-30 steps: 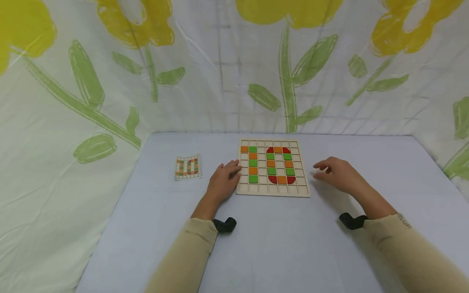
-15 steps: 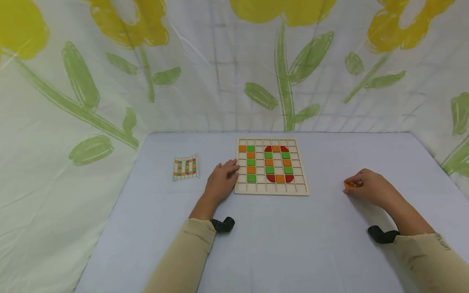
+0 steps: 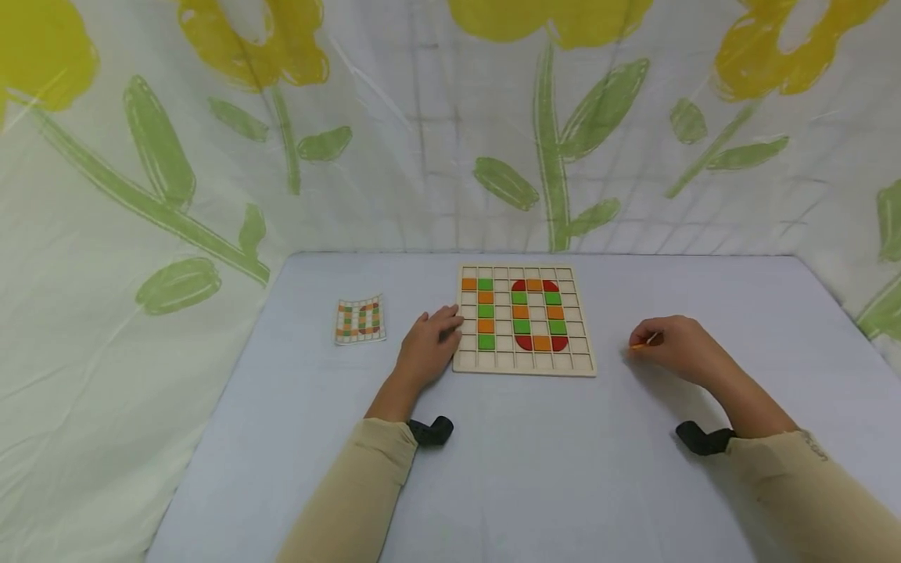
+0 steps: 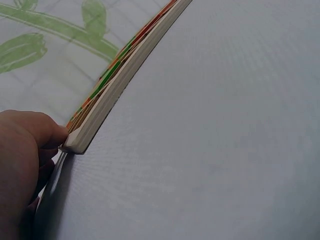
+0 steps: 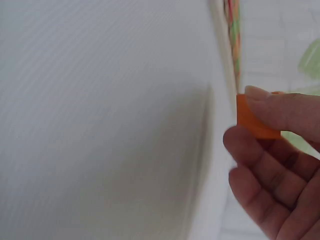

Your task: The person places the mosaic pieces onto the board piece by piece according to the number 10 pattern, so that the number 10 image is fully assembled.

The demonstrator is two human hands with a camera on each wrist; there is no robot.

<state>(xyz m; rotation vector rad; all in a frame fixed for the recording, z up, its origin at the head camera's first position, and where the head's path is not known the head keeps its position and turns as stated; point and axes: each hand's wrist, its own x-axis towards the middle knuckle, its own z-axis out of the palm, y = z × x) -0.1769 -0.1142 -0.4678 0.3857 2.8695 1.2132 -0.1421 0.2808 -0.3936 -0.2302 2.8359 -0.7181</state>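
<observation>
A wooden grid board (image 3: 503,361) lies on the table, with orange, green and red tiles in its cells forming a 1 and a 0. At its left edge rests my left hand (image 3: 429,344), fingers relaxed; in the left wrist view the thumb (image 4: 50,131) touches the board's corner. To the right of the board, above the table, my right hand (image 3: 676,348) pinches an orange tile (image 5: 257,122) between thumb and fingers. That tile looks square and flat in the right wrist view, partly covered by the thumb.
A small pattern card (image 3: 360,320), printed with a coloured grid, lies left of the board. White cloth covers the table (image 3: 535,469). Behind it hangs a curtain (image 3: 450,156) with yellow flowers and green leaves.
Bare of any visible tile a second ago, my right hand moved right and had an orange tile half a second ago. It has since come back leftward with it. The left hand stays put.
</observation>
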